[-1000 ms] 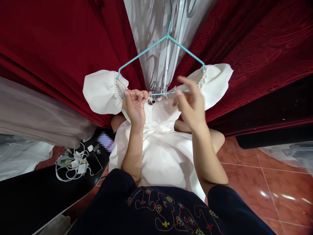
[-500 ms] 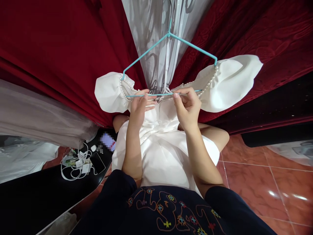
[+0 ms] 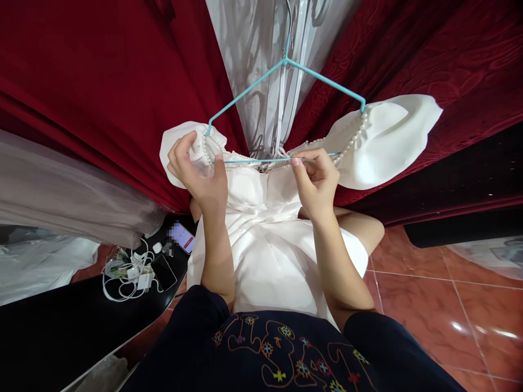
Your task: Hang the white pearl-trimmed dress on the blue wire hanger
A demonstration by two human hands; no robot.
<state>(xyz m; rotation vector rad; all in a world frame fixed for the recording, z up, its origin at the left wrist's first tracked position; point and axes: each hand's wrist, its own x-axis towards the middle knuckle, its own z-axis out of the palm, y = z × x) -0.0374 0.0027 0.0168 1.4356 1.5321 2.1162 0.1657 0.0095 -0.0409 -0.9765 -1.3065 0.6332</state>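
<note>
White dress (image 3: 278,261) sat on blue hanger (image 3: 247,91), mostly between and below right hand (image 3: 316,185), pinching lower bar (image 3: 269,160), and left hand (image 3: 206,182), fingers spread. Left had shifted outward to puffed sleeve (image 3: 174,133).

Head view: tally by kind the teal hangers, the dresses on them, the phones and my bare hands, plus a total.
Hanger: 1
Dress: 1
Phones: 2 (lit phone, dark phone)
Hands: 2 (left hand, right hand)
Total: 6
</note>
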